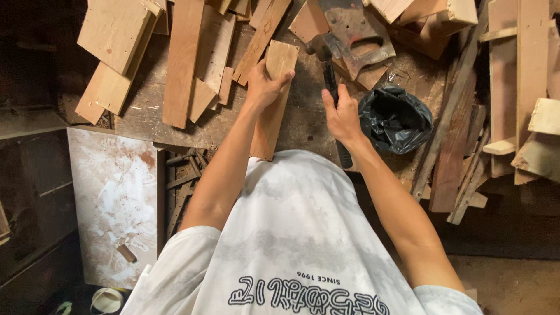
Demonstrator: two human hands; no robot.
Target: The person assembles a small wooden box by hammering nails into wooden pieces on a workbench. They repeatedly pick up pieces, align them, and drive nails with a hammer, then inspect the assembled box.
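The left hand (265,84) clasps a flat, rectangular wooden board (273,102) near its far end, fingers wrapped over the top face. The board is pale brown with a smooth planed surface and straight grain; it lies lengthwise on the workbench (175,125), pointing away from the person, its near end reaching the bench edge.

The right hand (343,116) is clenched around the dark handle of a hammer (328,64). The hammer's metal head is dull and rust-marked and sits just beside the board's far right corner. Whether the head touches the board cannot be determined.

Beyond the hammer head lies a hand saw (356,35) with a rusted blade and a wooden handle with a slotted grip.

To the right of the right hand rests a crumpled black plastic bag (395,119), glossy and creased; its contents are not visible.

The bench surface is rough, dusty, weathered timber. Offcut planks (184,58) of varied lengths lie scattered at the left, and longer battens (519,87) are stacked at the right. A stained white panel (114,198) stands below the bench.
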